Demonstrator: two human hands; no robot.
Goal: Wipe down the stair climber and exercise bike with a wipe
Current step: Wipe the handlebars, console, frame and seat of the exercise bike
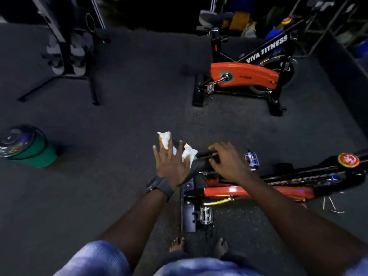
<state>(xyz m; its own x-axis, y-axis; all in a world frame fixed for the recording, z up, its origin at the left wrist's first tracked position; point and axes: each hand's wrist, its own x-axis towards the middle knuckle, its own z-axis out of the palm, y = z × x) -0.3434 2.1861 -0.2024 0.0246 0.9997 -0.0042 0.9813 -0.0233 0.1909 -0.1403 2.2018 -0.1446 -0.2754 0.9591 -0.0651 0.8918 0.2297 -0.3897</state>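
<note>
A black and orange exercise bike [258, 191] stands right below me, seen from above. Its black saddle [199, 163] lies between my hands. My left hand [171, 164] presses a crumpled white wipe [188, 154] flat against the saddle's left side, fingers spread and straight. My right hand [227, 160] curls around the saddle's right edge and grips it. A second exercise bike [245, 73] marked VIVA FITNESS stands farther back on the right. A black machine with grey foot pads [65, 56], probably the stair climber, stands at the back left.
A green bin [29, 148] with a clear domed lid stands on the floor at the left. Dark rubber flooring [129, 108] lies between the machines. Racks and clutter [338, 26] line the right wall. My bare feet [199, 246] stand behind the near bike's base.
</note>
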